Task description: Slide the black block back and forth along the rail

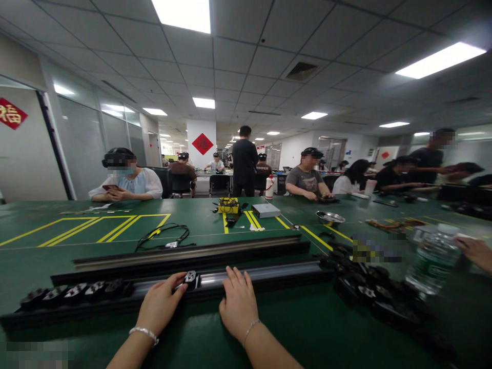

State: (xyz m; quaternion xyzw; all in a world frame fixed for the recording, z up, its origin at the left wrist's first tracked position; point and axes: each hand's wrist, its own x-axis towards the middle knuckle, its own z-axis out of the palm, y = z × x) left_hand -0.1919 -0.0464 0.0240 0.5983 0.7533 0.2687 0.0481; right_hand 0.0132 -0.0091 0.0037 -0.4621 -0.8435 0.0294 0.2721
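Observation:
A long black rail (269, 271) lies across the green table (115, 241) in front of me, with a second rail (192, 253) behind it. My left hand (161, 302) pinches a small black and white clip (190, 278) seated in the near rail. My right hand (236, 302) rests on the rail just to the right, fingers curled over its edge. Several similar clips (73, 292) sit in a row at the rail's left end. A heap of more black clips (369, 287) lies to the right.
A black cable (165, 236), a yellow device (228, 205), a grey box (266, 210) and a metal bowl (330, 218) lie farther back. A water bottle (432, 259) stands at right near another person's hand (478, 252). Several people sit around the table.

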